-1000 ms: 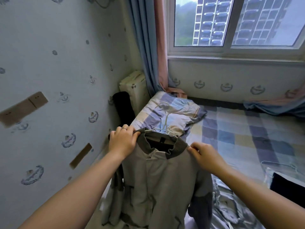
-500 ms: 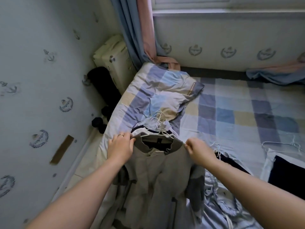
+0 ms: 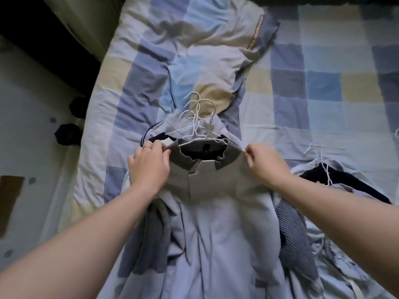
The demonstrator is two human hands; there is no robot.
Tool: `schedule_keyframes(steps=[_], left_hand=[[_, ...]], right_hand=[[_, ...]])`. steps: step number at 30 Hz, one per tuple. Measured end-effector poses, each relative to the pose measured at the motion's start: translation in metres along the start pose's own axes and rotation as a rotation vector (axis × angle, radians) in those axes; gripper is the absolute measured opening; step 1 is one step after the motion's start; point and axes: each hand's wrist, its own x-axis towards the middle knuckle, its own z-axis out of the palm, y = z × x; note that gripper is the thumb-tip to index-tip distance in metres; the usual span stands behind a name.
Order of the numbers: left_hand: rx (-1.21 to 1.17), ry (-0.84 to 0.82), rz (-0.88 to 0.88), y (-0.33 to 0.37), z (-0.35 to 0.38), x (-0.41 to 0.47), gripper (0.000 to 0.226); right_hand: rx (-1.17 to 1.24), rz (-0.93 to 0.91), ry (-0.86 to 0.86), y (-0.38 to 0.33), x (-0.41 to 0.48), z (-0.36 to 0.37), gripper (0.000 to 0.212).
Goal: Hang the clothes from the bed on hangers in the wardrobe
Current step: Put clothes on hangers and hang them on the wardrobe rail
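Observation:
A pale grey jacket [image 3: 207, 203] with a dark ribbed collar [image 3: 226, 156] hangs from both my hands over the bed. My left hand [image 3: 149, 167] grips its left shoulder beside the collar. At the right shoulder seam my right hand [image 3: 265, 165] pinches the fabric. A white wire hanger [image 3: 200, 124] sits in the neck, its hook pointing away from me, bunched with other white hangers over a dark-trimmed garment [image 3: 155, 134] lying beneath.
The checked blue and cream bed [image 3: 323, 87] fills the view, with a matching pillow [image 3: 194, 46] ahead. To my right lies a dark garment on a white hanger [image 3: 323, 167]. Left of the bed are pale floor [image 3: 28, 130] and dark objects [image 3: 67, 134].
My view has tilted down from the window and wall to the bed. Both hands have brought the jacket lower, closer over the bedding, keeping their hold on the shoulders.

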Motion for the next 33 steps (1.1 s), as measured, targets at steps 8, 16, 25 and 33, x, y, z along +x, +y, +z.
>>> schedule_keyframes(steps=[8, 16, 25, 33], left_hand=[[-0.033, -0.061, -0.008, -0.013, 0.109, 0.064, 0.039], [-0.072, -0.181, 0.103, -0.018, 0.105, 0.038, 0.064], [-0.065, -0.3, 0.196, 0.005, 0.004, -0.041, 0.067], [-0.222, -0.39, 0.154, 0.019, -0.101, -0.136, 0.069]], right_hand=[[0.095, 0.085, -0.008, 0.02, 0.075, 0.097, 0.029], [0.058, 0.131, -0.058, 0.008, 0.033, 0.096, 0.058], [-0.058, 0.019, -0.075, -0.054, -0.078, 0.022, 0.061], [-0.114, 0.044, -0.039, -0.092, -0.204, -0.056, 0.064]])
